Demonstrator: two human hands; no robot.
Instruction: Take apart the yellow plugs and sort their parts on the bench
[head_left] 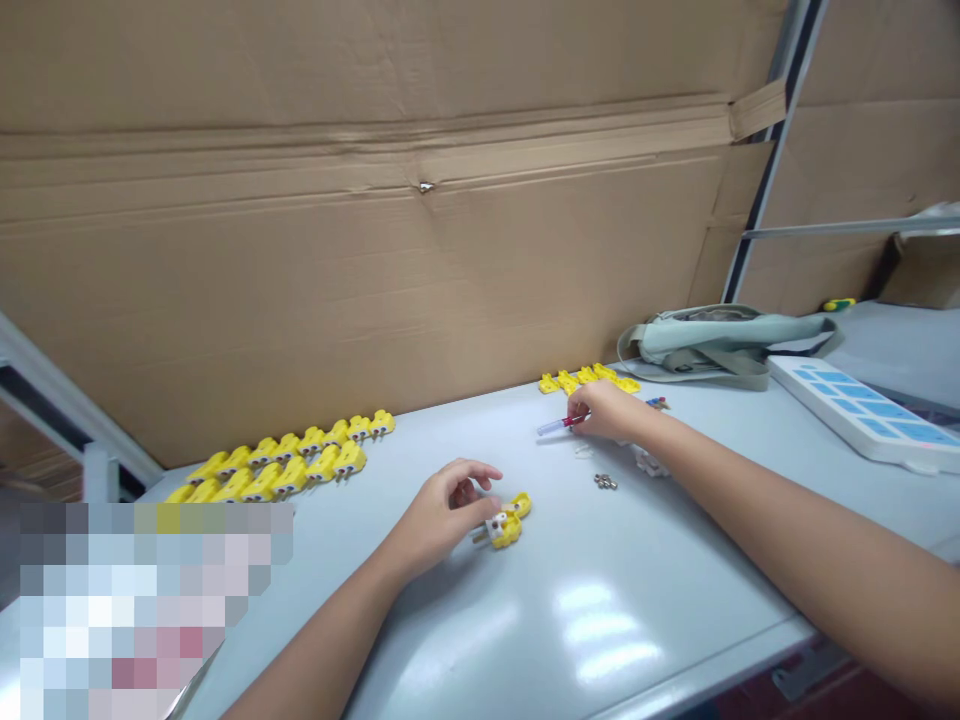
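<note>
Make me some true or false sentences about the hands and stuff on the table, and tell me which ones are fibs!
1. The right hand has its fingers at a slim red and clear tool. True.
2. Rows of yellow plastic plugs are to the left of the left hand. True.
3. The left hand is on the grey-green fabric bag. False: it is at an open yellow plastic plug with a white insert.
4. Small shiny metal parts lie on the pale, shiny table. True.
5. The tall panel behind the table is red brick. False: it is brown cardboard.
</note>
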